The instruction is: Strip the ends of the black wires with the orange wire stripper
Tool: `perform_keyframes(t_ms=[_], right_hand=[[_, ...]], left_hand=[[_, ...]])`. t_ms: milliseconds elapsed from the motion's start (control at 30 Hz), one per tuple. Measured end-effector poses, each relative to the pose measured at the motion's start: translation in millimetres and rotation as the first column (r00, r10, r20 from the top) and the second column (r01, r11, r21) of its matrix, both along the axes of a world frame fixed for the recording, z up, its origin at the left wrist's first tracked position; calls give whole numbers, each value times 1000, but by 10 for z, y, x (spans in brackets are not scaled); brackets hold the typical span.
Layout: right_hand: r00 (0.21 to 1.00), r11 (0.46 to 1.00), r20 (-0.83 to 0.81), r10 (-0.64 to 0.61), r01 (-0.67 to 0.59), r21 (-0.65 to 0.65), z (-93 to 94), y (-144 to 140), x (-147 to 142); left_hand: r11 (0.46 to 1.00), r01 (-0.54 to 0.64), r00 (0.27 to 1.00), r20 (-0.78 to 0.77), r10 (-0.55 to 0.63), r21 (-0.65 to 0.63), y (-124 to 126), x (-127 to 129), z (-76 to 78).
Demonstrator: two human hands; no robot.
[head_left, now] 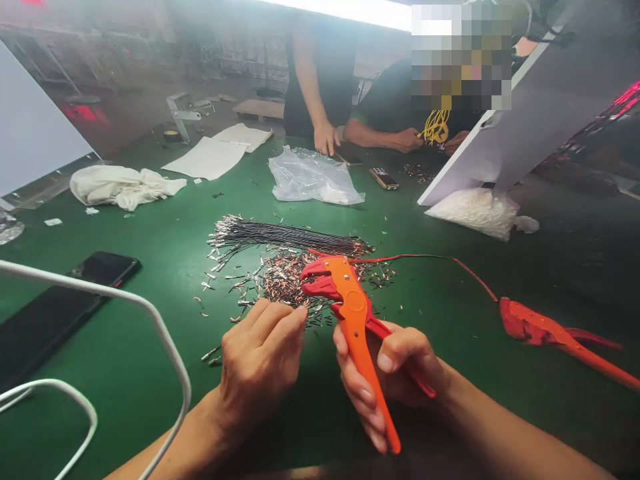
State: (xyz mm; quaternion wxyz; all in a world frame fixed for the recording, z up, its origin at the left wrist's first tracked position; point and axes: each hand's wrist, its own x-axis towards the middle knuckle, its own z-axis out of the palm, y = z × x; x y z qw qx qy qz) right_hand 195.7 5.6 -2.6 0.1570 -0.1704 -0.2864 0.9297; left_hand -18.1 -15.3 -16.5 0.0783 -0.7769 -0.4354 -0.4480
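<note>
Near the front edge of the green worktop (450,220), the orange plastic wire-stripping pliers (353,313) stood in the right hand (395,380), which was clamped round the handles; they looked light and stiff, best gripped low on the handles; the left hand (257,360) pinched at the heap of short copper-tipped wire pieces (280,277) with fingers nearly closed; whether it held a wire was hidden; a bundle of black wires (285,235) lay beyond.

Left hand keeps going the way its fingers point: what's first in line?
Probably the scattered pile of stripped copper-and-silver wire ends on the green table, just beyond the left hand; the orange wire stripper's head sits slightly right.
</note>
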Motion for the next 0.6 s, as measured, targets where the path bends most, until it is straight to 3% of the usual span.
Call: perform_keyframes(t_ms=[133,233,300,500,600], right_hand=[[994,999,-99,-48,50,12,3,-83,-96],[986,995,-138,-95,97,14,5,-101,-121],[979,989,-147,-141,145,15,10,-94,-124],[938,929,-29,-345,346,131,39,-47,-168],[935,929,-41,-352,354,106,23,-23,-179]], left_hand=[[998,54,998,31,-54,-11,-39,23,26],[984,177,984,36,-177,15,-110,52,71],[964,257,966,-23,-256,63,-175,75,87],[960,269,955,-153,-256,75,-300,134,40],[937,349,898,-285,-335,0,-295,164,45]])
